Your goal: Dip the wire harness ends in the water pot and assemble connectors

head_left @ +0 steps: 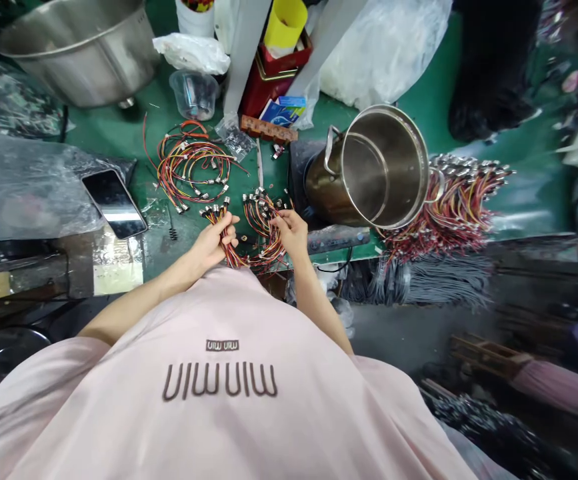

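Observation:
My left hand (pixel 215 241) is wrapped round a bundle of thin red, black and yellow wires (pixel 231 253). Small metal-ended connectors stick out above the fist, and the wire tails hang down by my shirt. To the right, my right hand (pixel 293 233) pinches at a wire in a small loose pile of similar connector wires (pixel 256 217). Its thumb and fingertips are together; the exact part they grip is too small to tell. Behind my hands, a coiled heap of red, yellow, black and white wires (pixel 189 167) lies on the green table (pixel 161 257).
A tall metal pot (pixel 326 190) stands right of my hands, beside a large wire stack (pixel 449 207). At left are a phone (pixel 115 203) and plastic bags (pixel 29 187). Behind are a big steel basin (pixel 83 60), a clear tub (pixel 193 97) and a red tin (pixel 263 83).

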`<state>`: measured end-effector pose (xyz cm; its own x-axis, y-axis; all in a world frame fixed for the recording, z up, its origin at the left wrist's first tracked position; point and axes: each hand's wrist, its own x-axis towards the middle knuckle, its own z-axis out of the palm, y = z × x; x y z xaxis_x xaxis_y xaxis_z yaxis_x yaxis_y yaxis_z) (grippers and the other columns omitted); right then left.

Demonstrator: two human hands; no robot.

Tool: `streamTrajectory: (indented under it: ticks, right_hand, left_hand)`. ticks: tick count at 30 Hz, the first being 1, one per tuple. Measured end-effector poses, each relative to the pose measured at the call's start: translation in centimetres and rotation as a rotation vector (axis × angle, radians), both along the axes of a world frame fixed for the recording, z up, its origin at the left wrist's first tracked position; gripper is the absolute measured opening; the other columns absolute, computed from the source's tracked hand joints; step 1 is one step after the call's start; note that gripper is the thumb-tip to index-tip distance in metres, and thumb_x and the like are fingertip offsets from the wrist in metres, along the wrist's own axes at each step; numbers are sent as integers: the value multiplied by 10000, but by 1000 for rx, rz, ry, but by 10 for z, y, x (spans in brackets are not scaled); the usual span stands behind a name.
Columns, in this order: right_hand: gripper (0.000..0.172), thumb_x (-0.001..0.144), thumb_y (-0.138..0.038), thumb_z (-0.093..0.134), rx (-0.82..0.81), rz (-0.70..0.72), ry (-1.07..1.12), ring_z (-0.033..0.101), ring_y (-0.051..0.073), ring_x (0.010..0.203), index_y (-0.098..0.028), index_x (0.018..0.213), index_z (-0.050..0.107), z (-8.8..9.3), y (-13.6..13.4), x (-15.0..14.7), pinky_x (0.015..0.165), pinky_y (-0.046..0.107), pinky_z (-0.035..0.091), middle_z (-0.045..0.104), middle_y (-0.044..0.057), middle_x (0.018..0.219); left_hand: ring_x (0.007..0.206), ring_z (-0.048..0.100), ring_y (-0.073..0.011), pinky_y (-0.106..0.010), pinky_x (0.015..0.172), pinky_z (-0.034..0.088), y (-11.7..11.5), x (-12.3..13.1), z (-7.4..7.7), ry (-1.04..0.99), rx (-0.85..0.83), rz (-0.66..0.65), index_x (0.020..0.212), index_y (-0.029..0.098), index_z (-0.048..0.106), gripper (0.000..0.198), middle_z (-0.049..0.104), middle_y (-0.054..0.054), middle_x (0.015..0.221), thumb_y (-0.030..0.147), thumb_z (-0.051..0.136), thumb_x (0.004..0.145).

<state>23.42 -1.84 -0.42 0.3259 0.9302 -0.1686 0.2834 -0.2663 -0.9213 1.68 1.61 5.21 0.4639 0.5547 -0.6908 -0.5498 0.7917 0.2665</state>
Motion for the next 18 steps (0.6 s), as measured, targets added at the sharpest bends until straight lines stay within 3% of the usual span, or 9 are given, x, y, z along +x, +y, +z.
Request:
streamTrajectory:
  ticks: [8, 12, 15, 18]
  right_hand:
    - [203, 917, -364, 516, 122, 162, -314, 679, 209, 910, -228, 994, 646, 18, -14, -40, 860, 359, 494, 728, 34, 926]
    - [218, 947, -370, 486, 122, 219, -348, 671, 211, 930, -239, 1001, 653, 29, -19, -55, 911, 379, 471, 731, 32, 927]
    - [226, 946, -376, 486, 125, 252, -377, 657, 216, 945, -248, 992, 666, 34, -23, -61, 896, 383, 473, 726, 40, 963]
    - [213, 938, -359, 502, 161, 313, -401, 646, 215, 894, -246, 979, 678, 34, -26, -64, 855, 390, 484, 723, 46, 938]
  left_hand:
    - [373, 287, 24, -121, 393, 333, -1, 8, -12, 69, -108, 65, 849, 82, 669, 122, 643, -32, 731, 150, 585, 905]
    - [368, 267, 13, -139, 396, 356, -1, 9, -11, 67, -101, 93, 815, 97, 636, 203, 675, -47, 763, 259, 582, 924]
    - [359, 251, 5, -155, 382, 349, 1, 7, -9, 59, -103, 88, 745, 124, 598, 276, 658, -17, 706, 364, 668, 860]
    - [349, 226, 7, -151, 356, 304, 2, 4, -9, 42, -93, 64, 740, 131, 607, 262, 637, 8, 655, 356, 722, 813]
